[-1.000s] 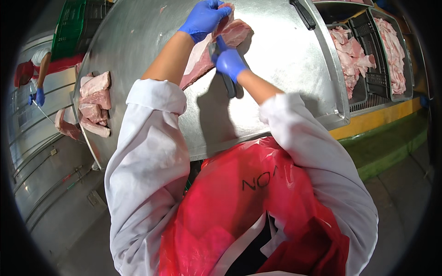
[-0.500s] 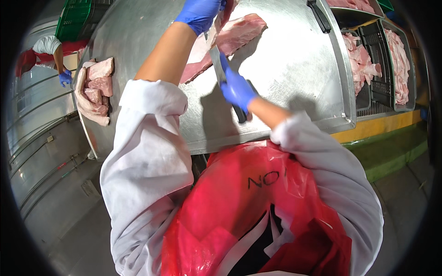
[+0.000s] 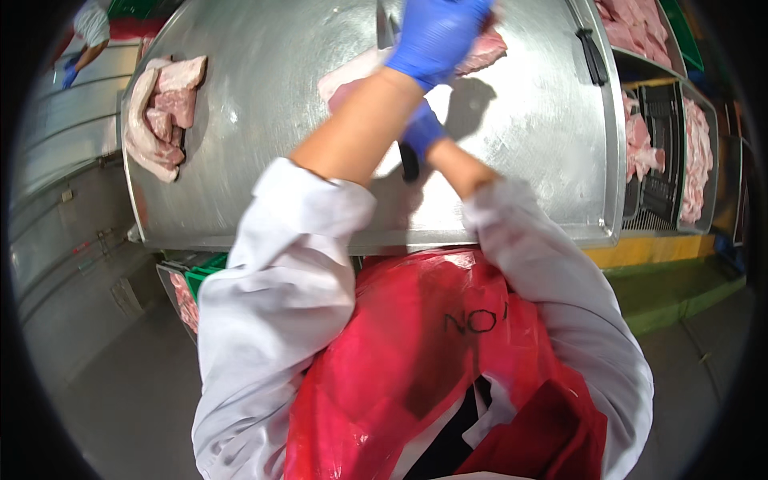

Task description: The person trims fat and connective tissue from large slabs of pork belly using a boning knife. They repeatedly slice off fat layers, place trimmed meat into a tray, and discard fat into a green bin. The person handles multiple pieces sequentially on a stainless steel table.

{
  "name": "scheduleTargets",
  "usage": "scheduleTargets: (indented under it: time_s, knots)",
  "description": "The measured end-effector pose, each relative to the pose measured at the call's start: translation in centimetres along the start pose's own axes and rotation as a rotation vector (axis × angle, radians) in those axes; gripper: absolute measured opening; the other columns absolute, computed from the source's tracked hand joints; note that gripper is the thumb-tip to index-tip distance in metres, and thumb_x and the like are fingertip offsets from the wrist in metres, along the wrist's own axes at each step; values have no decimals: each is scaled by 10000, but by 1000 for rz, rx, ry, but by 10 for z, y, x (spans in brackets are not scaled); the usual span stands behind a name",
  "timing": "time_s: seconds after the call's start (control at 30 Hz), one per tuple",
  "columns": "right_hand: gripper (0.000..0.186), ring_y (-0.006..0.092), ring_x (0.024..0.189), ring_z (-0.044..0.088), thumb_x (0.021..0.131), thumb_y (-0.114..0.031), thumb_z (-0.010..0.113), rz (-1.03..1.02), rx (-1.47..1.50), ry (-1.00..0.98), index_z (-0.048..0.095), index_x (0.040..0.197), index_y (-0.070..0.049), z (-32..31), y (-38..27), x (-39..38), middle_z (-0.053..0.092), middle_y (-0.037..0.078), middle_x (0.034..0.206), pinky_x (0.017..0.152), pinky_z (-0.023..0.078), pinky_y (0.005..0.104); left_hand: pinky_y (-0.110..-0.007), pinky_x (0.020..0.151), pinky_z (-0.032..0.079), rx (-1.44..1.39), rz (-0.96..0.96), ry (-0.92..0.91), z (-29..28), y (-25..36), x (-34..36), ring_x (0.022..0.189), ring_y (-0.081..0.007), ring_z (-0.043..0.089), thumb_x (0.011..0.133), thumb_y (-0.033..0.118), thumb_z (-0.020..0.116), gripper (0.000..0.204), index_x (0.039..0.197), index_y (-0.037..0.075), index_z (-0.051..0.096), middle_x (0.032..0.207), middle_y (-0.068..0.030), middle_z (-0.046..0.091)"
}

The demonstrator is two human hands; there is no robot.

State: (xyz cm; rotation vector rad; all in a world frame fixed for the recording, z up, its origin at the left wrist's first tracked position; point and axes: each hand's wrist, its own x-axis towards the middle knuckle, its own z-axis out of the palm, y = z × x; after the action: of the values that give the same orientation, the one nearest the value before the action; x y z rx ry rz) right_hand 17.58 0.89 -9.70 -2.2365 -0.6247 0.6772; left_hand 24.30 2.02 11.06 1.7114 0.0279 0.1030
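Note:
My blue-gloved left hand is closed on meat at the top centre of the steel table, its forearm crossing over my right hand. My gloved right hand, largely hidden, grips a knife by its black handle; part of a blade shows left of my left hand. A pink slab of meat lies under and around both hands, partly covered. A second black-handled knife lies by the table's raised right edge.
Several meat cuts lie piled at the table's left edge. Crates of meat and a tray of meat stand right. A green crate is below the table. A co-worker's gloved hand shows upper left.
My left hand and forearm have moved rightward across my right hand, hiding much of it and the slab. The view has shifted, showing more below the table's left side.

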Motion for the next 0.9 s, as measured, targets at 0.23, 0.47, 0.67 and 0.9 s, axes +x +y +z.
scheduleTargets:
  time_s: [0.23, 0.47, 0.67, 0.9]
  knots:
    - [791, 215, 679, 633, 917, -217, 592, 207, 223, 100, 161, 1578, -179, 41, -28, -60, 679, 125, 960, 626, 532, 368, -239, 581, 488, -529, 174, 270, 46, -12, -30, 641, -59, 560, 916, 47, 623, 159, 819, 27, 498, 717, -31, 597]
    - [792, 225, 586, 631, 934, -201, 505, 197, 621, 82, 59, 1588, -164, 7, -86, -37, 639, 127, 790, 551, 542, 383, -216, 648, 511, -602, 236, 251, 34, 5, -36, 727, -55, 602, 937, 66, 638, 130, 902, -1, 532, 792, -37, 629]
    - [814, 222, 533, 609, 929, -170, 498, 195, 676, 121, 18, 1583, -103, 11, -81, 13, 630, 129, 762, 530, 543, 372, -191, 606, 459, -653, 235, 269, 27, 30, -53, 693, -17, 537, 909, 48, 643, 117, 900, -8, 541, 760, 6, 570]
    - [814, 304, 628, 657, 909, -155, 525, -162, 437, 358, 68, 1579, -97, 113, -66, -52, 678, 216, 919, 640, 568, 457, -189, 567, 425, -730, 277, 287, 5, 68, -59, 643, -14, 487, 890, 34, 653, 113, 876, 1, 546, 718, 25, 533]
